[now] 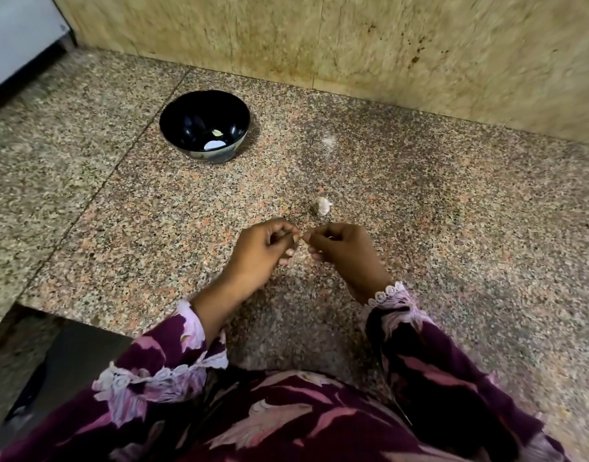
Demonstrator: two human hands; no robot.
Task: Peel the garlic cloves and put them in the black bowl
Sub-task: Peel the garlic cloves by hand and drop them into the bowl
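My left hand (265, 250) and my right hand (343, 250) meet over the middle of the counter, fingers curled, both pinching one small garlic clove (298, 237) between their fingertips. Most of that clove is hidden by the fingers. A pale piece of garlic (323, 205) with papery skin lies on the counter just beyond my right hand. The black bowl (176, 120) stands farther back to the left; a small pale clove (217, 132) lies inside it beside a white reflection.
The speckled granite counter (453, 228) runs to a beige stone wall (353, 38) at the back. Its front edge drops off at the lower left, with a dark floor (70, 358) below. A white appliance (16, 31) stands at the far left corner.
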